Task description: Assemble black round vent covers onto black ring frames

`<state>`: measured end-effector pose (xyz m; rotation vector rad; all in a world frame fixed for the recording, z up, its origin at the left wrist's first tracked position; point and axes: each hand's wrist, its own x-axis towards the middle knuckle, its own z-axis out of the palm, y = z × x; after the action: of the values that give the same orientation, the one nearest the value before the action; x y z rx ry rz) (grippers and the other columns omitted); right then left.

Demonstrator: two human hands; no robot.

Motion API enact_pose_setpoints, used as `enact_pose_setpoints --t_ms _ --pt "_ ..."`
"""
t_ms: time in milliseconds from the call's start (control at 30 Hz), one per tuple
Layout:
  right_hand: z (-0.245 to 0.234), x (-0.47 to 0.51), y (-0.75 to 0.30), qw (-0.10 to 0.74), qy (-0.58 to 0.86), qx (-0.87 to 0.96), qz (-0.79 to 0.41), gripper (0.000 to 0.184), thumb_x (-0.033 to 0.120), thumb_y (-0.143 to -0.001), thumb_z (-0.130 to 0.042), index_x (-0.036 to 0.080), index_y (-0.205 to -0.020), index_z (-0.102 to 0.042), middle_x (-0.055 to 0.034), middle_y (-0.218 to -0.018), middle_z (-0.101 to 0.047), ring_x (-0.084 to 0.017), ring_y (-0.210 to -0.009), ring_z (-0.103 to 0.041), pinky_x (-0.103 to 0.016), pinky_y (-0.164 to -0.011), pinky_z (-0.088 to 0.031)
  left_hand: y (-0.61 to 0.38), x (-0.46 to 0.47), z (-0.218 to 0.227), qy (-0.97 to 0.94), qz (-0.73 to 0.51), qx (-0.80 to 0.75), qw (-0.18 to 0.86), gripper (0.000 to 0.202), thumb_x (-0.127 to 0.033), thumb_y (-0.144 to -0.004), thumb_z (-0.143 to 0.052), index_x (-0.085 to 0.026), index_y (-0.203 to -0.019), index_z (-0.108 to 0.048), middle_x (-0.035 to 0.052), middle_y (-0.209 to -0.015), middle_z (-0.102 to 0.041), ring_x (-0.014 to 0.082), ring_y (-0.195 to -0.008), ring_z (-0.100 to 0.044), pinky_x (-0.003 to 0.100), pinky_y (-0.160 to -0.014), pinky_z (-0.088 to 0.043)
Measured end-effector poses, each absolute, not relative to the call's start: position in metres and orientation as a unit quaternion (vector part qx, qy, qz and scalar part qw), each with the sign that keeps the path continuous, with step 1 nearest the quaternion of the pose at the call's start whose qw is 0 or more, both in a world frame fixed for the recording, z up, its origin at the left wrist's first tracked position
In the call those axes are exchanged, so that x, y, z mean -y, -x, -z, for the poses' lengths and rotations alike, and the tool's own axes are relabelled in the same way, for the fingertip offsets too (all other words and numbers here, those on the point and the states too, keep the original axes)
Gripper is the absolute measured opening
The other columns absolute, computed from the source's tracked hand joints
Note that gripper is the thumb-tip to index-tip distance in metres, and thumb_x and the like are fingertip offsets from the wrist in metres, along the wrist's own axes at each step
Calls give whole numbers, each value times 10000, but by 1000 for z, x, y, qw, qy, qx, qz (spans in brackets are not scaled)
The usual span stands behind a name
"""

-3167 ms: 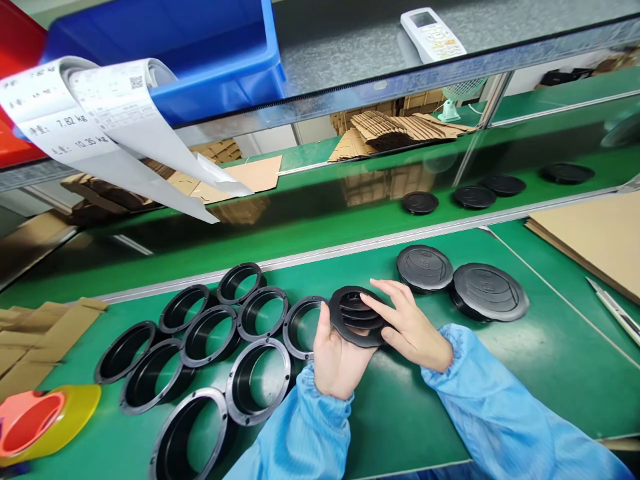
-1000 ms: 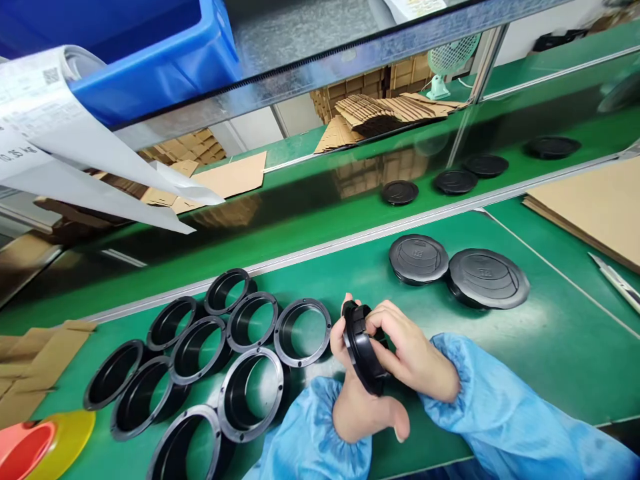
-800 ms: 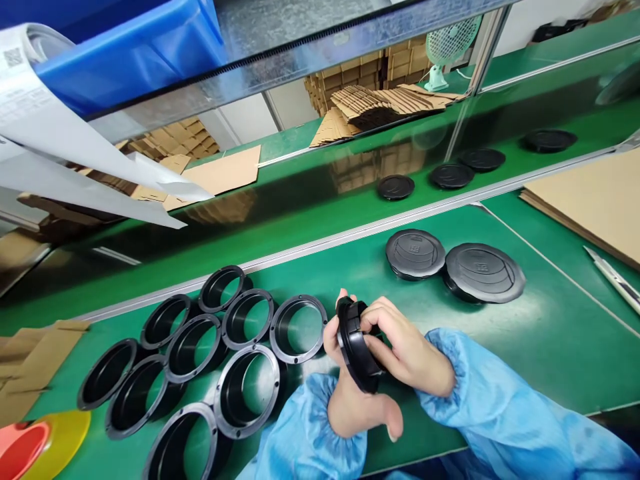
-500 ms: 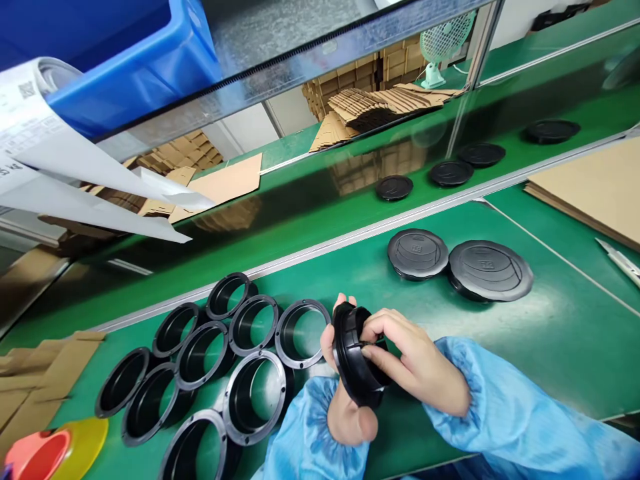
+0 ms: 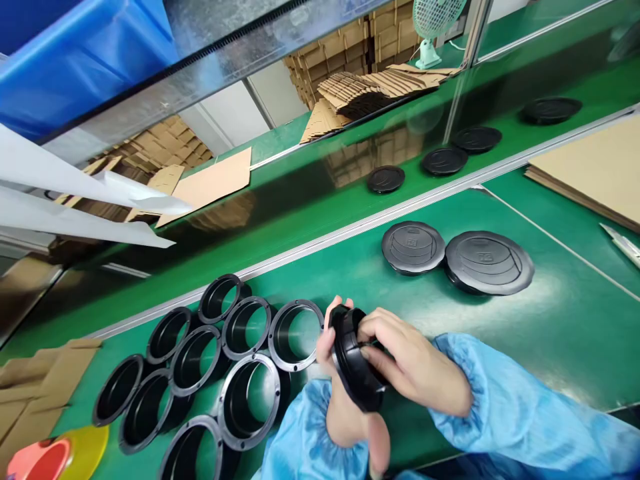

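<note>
A round black plastic vent part (image 5: pixel 353 363) stands on edge between both hands, just above the green work surface (image 5: pixel 500 333). My left hand (image 5: pixel 345 407) cups its rim from behind and below, thumb pointing down. My right hand (image 5: pixel 410 367) curls its fingers into the part's open side. Both arms wear light blue sleeves. Several black flanged rings (image 5: pixel 245 393) lie in a cluster just left of the hands, the nearest one (image 5: pixel 296 335) touching distance from my left fingers.
Two black round covers (image 5: pixel 413 247) (image 5: pixel 489 261) lie face up to the right. More black discs (image 5: pixel 385 179) sit on the conveyor belt behind. Flat cardboard (image 5: pixel 590 170) and a knife (image 5: pixel 620 240) are at far right; tape rolls (image 5: pixel 60 453) at bottom left. An overhead shelf holds a blue bin (image 5: pixel 90 60).
The vent part went from lying flat in my hands to standing on edge, and my right fingers closed into it. Over the last second the hands barely shifted; the view tilted.
</note>
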<state>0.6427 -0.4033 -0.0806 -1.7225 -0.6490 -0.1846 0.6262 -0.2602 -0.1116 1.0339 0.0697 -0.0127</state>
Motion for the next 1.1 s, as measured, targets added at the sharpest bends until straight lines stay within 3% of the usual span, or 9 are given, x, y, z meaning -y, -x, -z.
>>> enact_pose_setpoints --t_ms 100,233,400,533,633,733,867,1000,1100 --pt "85 409 -650 626 740 237 67 72 253 -1057 -486 232 -1044 -554 -35 -1001 -601 -210 -985 -547 -339 -877 -450 -630 265 108 -448 -7 17 894 1003 -869 -584 -698 -461 -1462 -435 27 -1554 -450 408 -1447 -354 614 -1171 -321" --pt "94 419 -662 658 738 105 106 151 322 -1044 -514 261 -1156 -594 -43 -1108 -587 -204 -1020 -564 -350 -911 -468 -636 263 100 -340 114 -14 933 828 -847 -743 -546 -506 -1479 -377 30 -1513 -506 352 -1421 -416 591 -1154 -348" --pt "105 429 -677 620 773 130 35 302 454 -1004 -543 244 -1187 -660 -73 -1216 -616 -250 -1149 -542 -393 -968 -454 -645 254 101 -259 284 -24 923 750 -807 -825 -504 -243 -1292 -668 120 -1335 -655 412 -1323 -506 660 -1094 -392" --pt "108 431 -681 658 743 116 -25 374 527 -964 -601 202 -1136 -664 -68 -1055 -671 -230 -956 -619 -371 -833 -522 -649 252 104 -243 281 -31 928 706 -741 -894 -479 -169 -1253 -683 138 -1269 -692 364 -1220 -600 633 -1092 -413" --pt "109 430 -679 702 704 101 19 366 504 -953 -637 194 -1146 -607 -68 -1047 -678 -221 -949 -648 -354 -825 -548 -652 251 105 -209 257 -50 942 669 -684 -953 -431 -144 -1283 -647 153 -1355 -637 324 -1261 -585 569 -1135 -391" --pt "111 426 -673 647 737 127 150 283 418 -967 -644 217 -1155 -581 -70 -1061 -661 -217 -940 -634 -336 -757 -545 -655 250 107 -166 274 -62 945 709 -721 -930 -427 -117 -1206 -675 196 -1328 -639 329 -1294 -563 501 -1168 -350" --pt "109 415 -660 499 762 337 238 189 243 -996 -622 230 -1180 -584 -83 -1106 -675 -242 -1012 -606 -414 -846 -519 -656 246 105 -108 276 -20 955 738 -789 -898 -386 -204 -1262 -650 160 -1321 -644 322 -1234 -599 560 -1146 -339" --pt "103 408 -648 442 755 433 217 251 269 -1001 -625 212 -1240 -576 -113 -1165 -664 -278 -1047 -596 -470 -871 -502 -656 240 93 -141 182 -10 973 756 -727 -910 -475 -262 -1502 -407 173 -1418 -572 347 -1315 -534 542 -1178 -268" --pt "100 412 -649 452 774 390 212 279 203 -995 -567 207 -1273 -586 -125 -1226 -608 -292 -1127 -532 -480 -910 -489 -657 237 87 -155 206 -24 966 828 -697 -890 -522 -269 -1558 -283 183 -1430 -557 386 -1316 -525 593 -1157 -266"
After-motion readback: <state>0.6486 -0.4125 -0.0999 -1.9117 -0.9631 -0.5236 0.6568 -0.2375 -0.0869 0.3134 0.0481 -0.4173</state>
